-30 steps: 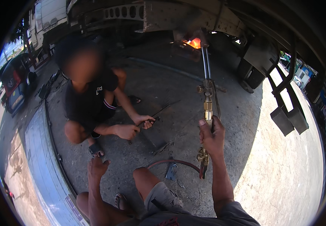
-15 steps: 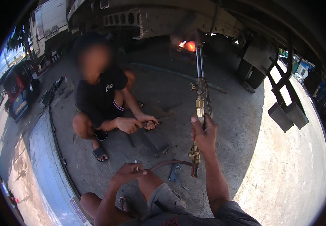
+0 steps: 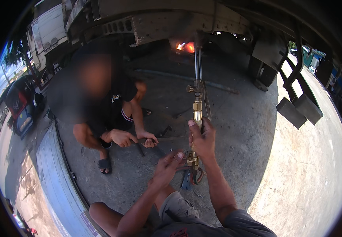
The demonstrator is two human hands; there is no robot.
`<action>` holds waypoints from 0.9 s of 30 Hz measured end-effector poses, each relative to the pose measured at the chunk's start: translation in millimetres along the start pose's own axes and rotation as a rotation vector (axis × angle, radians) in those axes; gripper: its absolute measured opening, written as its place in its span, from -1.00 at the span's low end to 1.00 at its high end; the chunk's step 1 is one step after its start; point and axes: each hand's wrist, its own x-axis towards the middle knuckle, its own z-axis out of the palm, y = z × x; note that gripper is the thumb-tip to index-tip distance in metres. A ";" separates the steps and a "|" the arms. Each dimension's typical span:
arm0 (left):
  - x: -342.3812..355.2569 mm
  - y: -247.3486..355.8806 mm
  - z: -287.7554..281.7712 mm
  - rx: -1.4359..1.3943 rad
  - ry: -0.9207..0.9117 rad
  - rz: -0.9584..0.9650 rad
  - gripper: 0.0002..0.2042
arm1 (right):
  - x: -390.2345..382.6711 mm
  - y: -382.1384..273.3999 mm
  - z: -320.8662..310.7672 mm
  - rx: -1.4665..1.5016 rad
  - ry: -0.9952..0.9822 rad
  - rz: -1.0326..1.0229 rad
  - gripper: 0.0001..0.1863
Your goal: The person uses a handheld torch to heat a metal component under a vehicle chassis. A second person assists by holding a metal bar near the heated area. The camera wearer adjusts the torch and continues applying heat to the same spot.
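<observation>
My right hand is closed round the shaft of a brass cutting torch, held nearly upright, with long metal tubes leading up toward a glowing, flaming spot under the vehicle frame. My left hand is at the torch's lower valve, fingers curled and pinched at its knob. A reddish hose bends below the torch, beside a small bluish metal piece on the concrete.
A squatting person at left holds dark metal bars. The vehicle's underframe and hanging plates are overhead and right. A long pipe lies behind. A pale metal panel and dark red vehicle are left.
My left hand has risen from near my knee to the torch's lower valve. The torch and right hand sit further left in view. The squatting person's hands have moved lower.
</observation>
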 end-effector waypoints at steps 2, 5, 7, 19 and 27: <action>5.7 5.3 5.5 -0.072 -0.027 -0.026 -0.52 | 0.4 -5.9 0.3 0.012 -0.008 -0.002 -0.77; 13.4 6.5 9.7 -0.087 -0.018 -0.047 -0.56 | 2.6 -6.7 -1.1 0.024 0.002 -0.003 -0.75; 18.1 2.8 10.8 -0.062 -0.034 -0.080 -0.60 | 2.4 -4.8 -2.8 0.028 0.005 0.004 -0.76; 38.0 -20.6 8.7 -0.169 -0.044 -0.220 -0.68 | -0.4 1.8 -5.1 0.072 -0.011 0.023 -0.77; 40.6 -14.0 11.5 -0.099 -0.081 -0.305 -0.61 | -10.5 4.7 -6.5 0.082 0.033 0.006 -0.78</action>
